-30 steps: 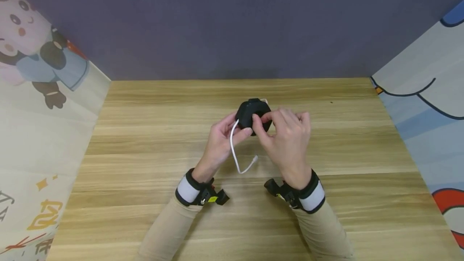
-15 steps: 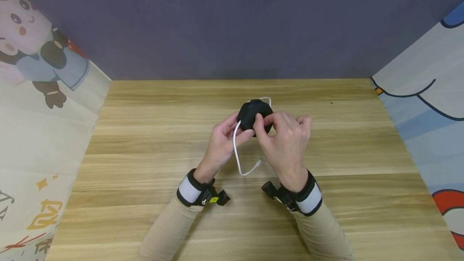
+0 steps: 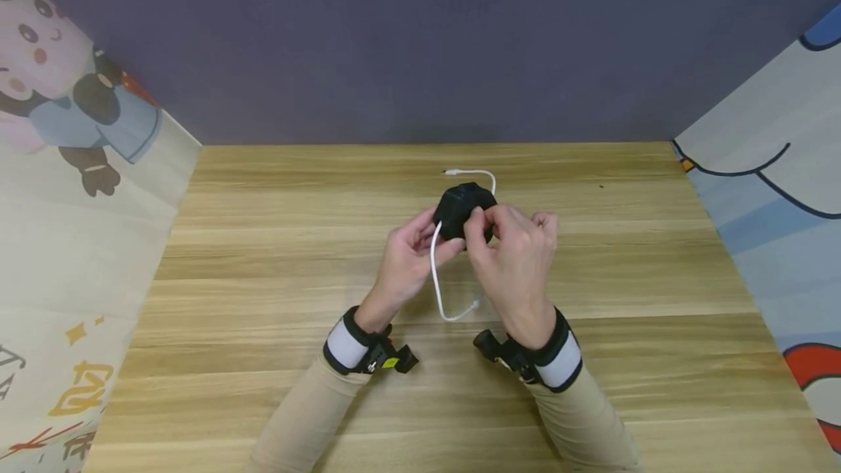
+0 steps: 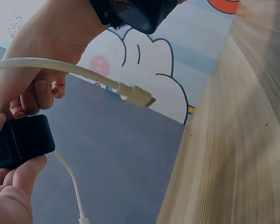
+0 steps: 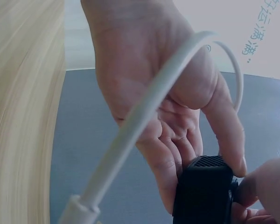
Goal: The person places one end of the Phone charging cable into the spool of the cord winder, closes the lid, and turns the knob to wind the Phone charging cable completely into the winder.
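A black many-sided cable winder [image 3: 458, 212] is held over the table between both hands. My left hand [image 3: 405, 261] grips its left side, thumb along the near edge and fingers behind. At the winder's front face, the thumb and forefinger of my right hand [image 3: 517, 261] pinch a small knob [image 5: 234, 186], mostly hidden by those fingers. A white cable [image 3: 435, 276] leaves the case on two sides. One end curves toward me, its plug [image 4: 137, 95] hanging free. Beyond the case, the other end bends left, with its plug [image 3: 453, 172] pointing left.
The wood-grain table [image 3: 263, 239] stretches around both hands. A dark blue-grey panel [image 3: 420, 42] stands along its back edge. Cartoon-printed sheets flank it at left [image 3: 79, 188] and right [image 3: 755, 166]. Each wrist wears a strapped camera, such as the left one [image 3: 388, 356].
The far end of the white cable has come into sight and swung out behind the winder. The winder and both hands have shifted slightly right, the right fingers still at the front face.
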Demonstrator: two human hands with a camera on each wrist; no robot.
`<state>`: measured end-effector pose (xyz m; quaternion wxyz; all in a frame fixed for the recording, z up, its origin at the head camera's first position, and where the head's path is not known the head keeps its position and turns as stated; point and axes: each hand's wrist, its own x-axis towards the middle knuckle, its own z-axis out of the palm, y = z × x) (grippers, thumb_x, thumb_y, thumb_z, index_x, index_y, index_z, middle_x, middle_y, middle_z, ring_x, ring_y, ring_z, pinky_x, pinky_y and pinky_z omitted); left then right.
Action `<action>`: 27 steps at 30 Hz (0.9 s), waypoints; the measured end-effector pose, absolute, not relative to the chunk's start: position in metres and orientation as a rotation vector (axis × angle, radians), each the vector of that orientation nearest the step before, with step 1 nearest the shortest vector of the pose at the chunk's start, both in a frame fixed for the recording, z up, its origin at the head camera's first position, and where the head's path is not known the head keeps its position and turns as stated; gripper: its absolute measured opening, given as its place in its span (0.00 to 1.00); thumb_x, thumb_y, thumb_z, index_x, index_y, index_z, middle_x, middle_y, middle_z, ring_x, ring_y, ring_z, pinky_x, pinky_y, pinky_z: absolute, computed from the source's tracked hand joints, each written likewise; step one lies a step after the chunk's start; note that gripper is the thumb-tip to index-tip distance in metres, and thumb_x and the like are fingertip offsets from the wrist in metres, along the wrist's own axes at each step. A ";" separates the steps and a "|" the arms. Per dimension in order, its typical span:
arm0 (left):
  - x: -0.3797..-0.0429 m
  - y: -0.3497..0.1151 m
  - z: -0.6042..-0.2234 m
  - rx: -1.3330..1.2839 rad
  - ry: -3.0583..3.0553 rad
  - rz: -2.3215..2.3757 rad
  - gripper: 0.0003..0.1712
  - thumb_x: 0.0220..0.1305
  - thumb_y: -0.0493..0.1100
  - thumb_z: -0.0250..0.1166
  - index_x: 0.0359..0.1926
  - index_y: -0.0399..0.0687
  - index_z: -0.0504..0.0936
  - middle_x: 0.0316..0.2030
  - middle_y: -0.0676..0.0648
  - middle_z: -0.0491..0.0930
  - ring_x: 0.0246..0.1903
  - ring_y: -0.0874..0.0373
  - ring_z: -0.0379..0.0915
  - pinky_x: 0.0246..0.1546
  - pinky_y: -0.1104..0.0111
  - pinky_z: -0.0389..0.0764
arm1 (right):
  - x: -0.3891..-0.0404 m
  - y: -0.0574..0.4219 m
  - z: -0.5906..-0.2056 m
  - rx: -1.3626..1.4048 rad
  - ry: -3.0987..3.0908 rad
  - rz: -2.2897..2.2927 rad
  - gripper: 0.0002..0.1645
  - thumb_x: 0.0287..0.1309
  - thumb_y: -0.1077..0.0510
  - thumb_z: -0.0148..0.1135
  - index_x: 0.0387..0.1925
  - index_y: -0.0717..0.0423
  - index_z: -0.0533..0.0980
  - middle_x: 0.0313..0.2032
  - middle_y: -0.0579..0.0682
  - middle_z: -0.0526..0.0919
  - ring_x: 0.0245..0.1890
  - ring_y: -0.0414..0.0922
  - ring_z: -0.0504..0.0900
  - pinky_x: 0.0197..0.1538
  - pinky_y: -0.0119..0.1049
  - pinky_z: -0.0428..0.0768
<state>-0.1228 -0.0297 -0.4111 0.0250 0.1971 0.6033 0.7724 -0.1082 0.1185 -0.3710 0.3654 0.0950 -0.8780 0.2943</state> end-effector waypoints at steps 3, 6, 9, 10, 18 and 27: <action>-0.122 -0.029 -0.412 0.606 1.856 2.391 0.32 0.63 0.22 0.63 0.67 0.21 0.68 0.57 0.23 0.78 0.55 0.27 0.78 0.53 0.62 0.85 | -0.108 0.119 -0.371 0.239 -2.264 0.778 0.16 0.64 0.61 0.59 0.20 0.63 0.78 0.13 0.52 0.74 0.14 0.48 0.68 0.35 0.48 0.59; -0.122 -0.028 -0.413 0.604 1.847 2.396 0.32 0.63 0.22 0.63 0.68 0.21 0.68 0.58 0.23 0.78 0.55 0.26 0.78 0.54 0.61 0.85 | -0.109 0.119 -0.371 0.235 -2.261 0.812 0.16 0.63 0.62 0.59 0.19 0.64 0.78 0.12 0.51 0.73 0.13 0.47 0.67 0.35 0.46 0.59; -0.122 -0.029 -0.415 0.605 1.847 2.397 0.33 0.63 0.22 0.64 0.68 0.22 0.68 0.58 0.24 0.78 0.54 0.26 0.78 0.54 0.60 0.85 | -0.109 0.119 -0.372 0.227 -2.250 0.851 0.17 0.63 0.63 0.59 0.18 0.64 0.77 0.12 0.51 0.72 0.13 0.47 0.68 0.35 0.45 0.60; -0.122 -0.029 -0.415 0.605 1.848 2.399 0.33 0.62 0.22 0.64 0.69 0.22 0.68 0.58 0.24 0.78 0.54 0.26 0.78 0.54 0.60 0.85 | -0.109 0.119 -0.372 0.227 -2.246 0.859 0.17 0.63 0.63 0.59 0.18 0.64 0.77 0.12 0.51 0.72 0.13 0.47 0.68 0.35 0.45 0.60; -0.123 -0.030 -0.417 0.642 1.805 2.440 0.33 0.64 0.29 0.66 0.69 0.24 0.68 0.58 0.24 0.77 0.50 0.59 0.85 0.52 0.62 0.86 | -0.110 0.120 -0.372 0.252 -2.251 0.841 0.16 0.63 0.61 0.59 0.19 0.62 0.77 0.12 0.51 0.72 0.13 0.46 0.66 0.35 0.47 0.59; -0.123 -0.032 -0.413 0.629 1.840 2.432 0.33 0.62 0.22 0.64 0.69 0.23 0.68 0.58 0.24 0.78 0.52 0.50 0.85 0.52 0.62 0.86 | -0.113 0.122 -0.372 0.313 -2.241 0.790 0.17 0.65 0.58 0.58 0.20 0.60 0.76 0.14 0.50 0.73 0.15 0.47 0.66 0.36 0.49 0.60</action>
